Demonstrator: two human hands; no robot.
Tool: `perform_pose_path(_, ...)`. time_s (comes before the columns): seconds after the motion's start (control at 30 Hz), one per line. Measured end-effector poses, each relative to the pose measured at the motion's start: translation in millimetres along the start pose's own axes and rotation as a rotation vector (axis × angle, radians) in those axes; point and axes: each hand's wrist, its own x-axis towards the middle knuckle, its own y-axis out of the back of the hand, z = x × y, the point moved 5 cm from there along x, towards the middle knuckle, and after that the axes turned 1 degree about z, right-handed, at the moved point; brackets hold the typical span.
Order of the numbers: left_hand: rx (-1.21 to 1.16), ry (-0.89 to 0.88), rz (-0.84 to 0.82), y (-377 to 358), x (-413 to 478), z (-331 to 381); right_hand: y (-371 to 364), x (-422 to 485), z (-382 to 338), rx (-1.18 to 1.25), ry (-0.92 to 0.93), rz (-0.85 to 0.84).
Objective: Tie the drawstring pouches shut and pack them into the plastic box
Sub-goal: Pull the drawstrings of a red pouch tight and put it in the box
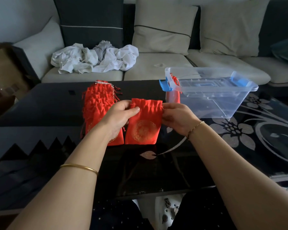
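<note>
A red drawstring pouch (145, 123) with a gold round emblem hangs upright over the black table. My left hand (118, 116) pinches its gathered top at the left, my right hand (177, 117) pinches it at the right. Behind my left hand lies a stack of several red pouches (97, 100). The clear plastic box (211, 95) with blue latches stands at the right, tilted, with a red pouch (173, 95) in its left end.
The black glass table (239, 130) has silver flower patterns at the right. Behind it is a sofa (156, 68) with cushions and a heap of white cloth (95, 58). A cardboard box (5, 72) stands at the left.
</note>
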Motion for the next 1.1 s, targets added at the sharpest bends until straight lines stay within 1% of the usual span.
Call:
perform_pose_path(0.07, -0.018, 0.000, 0.025, 2.6, -0.3, -0.5, 2.5, -1.0, -2.1, -0.242, 0.049, 0.080)
perform_pose_path(0.13, -0.017, 0.003, 0.037, 5.0, 0.0, -2.3, 5.4, -1.4, -3.3, -0.391, 0.072, 0.119)
perform_pose_path(0.2, -0.010, 0.011, 0.046, 6.6, 0.0, -3.8, 6.5, -1.4, -3.2, -0.406, 0.071, 0.111)
perform_pose_path(0.3, -0.002, 0.024, 0.066, 8.9, 1.1, -4.8, 8.1, -1.6, -2.9, -0.319, 0.051, 0.107)
perform_pose_path(0.33, 0.013, 0.026, 0.076, 10.1, 1.1, -4.4, 9.3, -1.5, -3.5, -0.309, 0.062, 0.119)
perform_pose_path(0.4, 0.049, 0.018, 0.103, 11.8, 2.0, -2.4, 14.3, -1.4, -7.1, -0.382, 0.136, 0.175)
perform_pose_path(0.47, 0.162, -0.033, 0.156, 14.5, 1.0, 3.4, 19.4, -2.3, -12.9, -0.503, 0.243, 0.246)
perform_pose_path(0.57, 0.540, -0.211, 0.276, 20.2, -2.5, 14.8, 24.4, -5.0, -20.0, -0.610, 0.361, 0.325)
perform_pose_path(0.6, 0.612, -0.253, 0.320, 23.8, -3.1, 16.2, 25.5, -4.9, -21.0, -0.628, 0.380, 0.341)
perform_pose_path(0.67, 0.665, -0.282, 0.385, 31.4, -3.4, 15.9, 28.8, -3.8, -22.0, -0.661, 0.399, 0.382)
perform_pose_path(0.73, 0.668, -0.282, 0.414, 37.1, -4.4, 15.6, 31.5, -2.9, -22.3, -0.700, 0.412, 0.425)
perform_pose_path(0.83, 0.677, -0.274, 0.451, 42.8, -4.8, 14.8, 32.4, -2.4, -21.3, -0.690, 0.411, 0.424)
perform_pose_path(0.97, 0.697, -0.279, 0.529, 50.5, -7.0, 17.4, 33.3, -3.7, -20.4, -0.633, 0.358, 0.414)
perform_pose_path(1.03, 0.651, -0.268, 0.536, 52.4, -8.0, 17.9, 35.2, -3.7, -20.9, -0.593, 0.336, 0.423)
perform_pose_path(1.1, 0.552, -0.227, 0.518, 52.2, -7.9, 15.4, 36.3, -4.4, -19.9, -0.480, 0.295, 0.423)
